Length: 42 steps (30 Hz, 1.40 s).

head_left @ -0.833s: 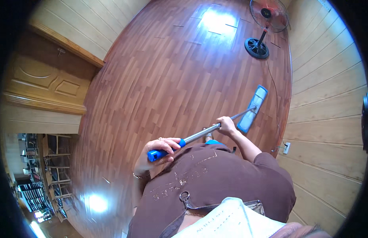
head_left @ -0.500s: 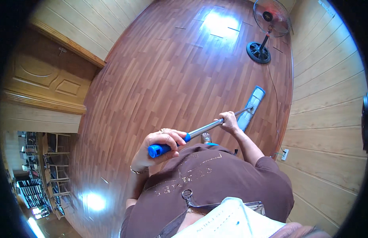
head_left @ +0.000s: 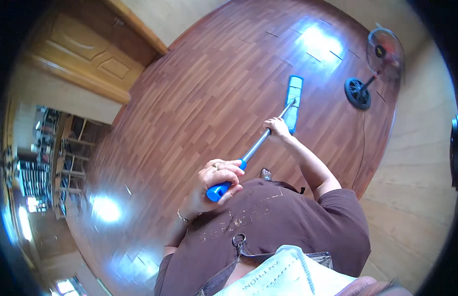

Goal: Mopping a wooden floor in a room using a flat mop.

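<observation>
A flat mop runs from my body out over the wooden floor. My left hand (head_left: 220, 178) is wrapped round the blue grip (head_left: 218, 191) at the near end of its handle. Farther along, my right hand (head_left: 277, 126) holds the metal mop pole (head_left: 258, 148), fingers closed on it. The long light-blue mop head (head_left: 292, 102) lies on the floor just beyond my right hand, pointing away from me.
A standing fan (head_left: 382, 52) with a round black base (head_left: 358, 93) is at the far right, its cord (head_left: 363, 143) trailing along the floor. A wooden door (head_left: 91, 49) is at the left. Shelves and wooden furniture (head_left: 71, 158) stand at the lower left.
The mop head has swung away and to the left across the floor. Both hands have kept their hold, and the right arm reaches farther forward. The whole view has turned.
</observation>
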Each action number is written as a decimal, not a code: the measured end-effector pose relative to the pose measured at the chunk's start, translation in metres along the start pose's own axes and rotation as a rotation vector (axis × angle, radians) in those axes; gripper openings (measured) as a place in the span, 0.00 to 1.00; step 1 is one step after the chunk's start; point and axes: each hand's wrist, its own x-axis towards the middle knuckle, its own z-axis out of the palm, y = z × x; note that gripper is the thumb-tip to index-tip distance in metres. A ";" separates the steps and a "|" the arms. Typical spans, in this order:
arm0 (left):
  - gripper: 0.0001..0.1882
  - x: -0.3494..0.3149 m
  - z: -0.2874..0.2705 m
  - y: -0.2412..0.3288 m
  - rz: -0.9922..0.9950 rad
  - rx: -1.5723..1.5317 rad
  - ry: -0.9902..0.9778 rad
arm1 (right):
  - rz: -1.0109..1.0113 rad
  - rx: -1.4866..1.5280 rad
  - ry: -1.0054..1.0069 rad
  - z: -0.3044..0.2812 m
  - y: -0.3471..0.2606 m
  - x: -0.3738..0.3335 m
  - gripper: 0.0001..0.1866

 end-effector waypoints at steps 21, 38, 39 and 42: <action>0.16 -0.111 -0.010 0.123 0.103 0.595 0.392 | -0.933 0.513 -0.507 0.116 -0.268 0.013 0.07; 0.17 -0.081 -0.083 -0.031 0.346 0.186 0.433 | -0.575 0.263 -0.435 0.096 -0.155 0.125 0.09; 0.17 -0.061 -0.080 -0.051 0.357 0.111 0.427 | -0.502 0.223 -0.409 0.092 -0.127 0.134 0.09; 0.17 -0.008 -0.075 -0.069 0.261 0.013 0.326 | -0.373 0.201 -0.292 0.073 -0.065 0.142 0.09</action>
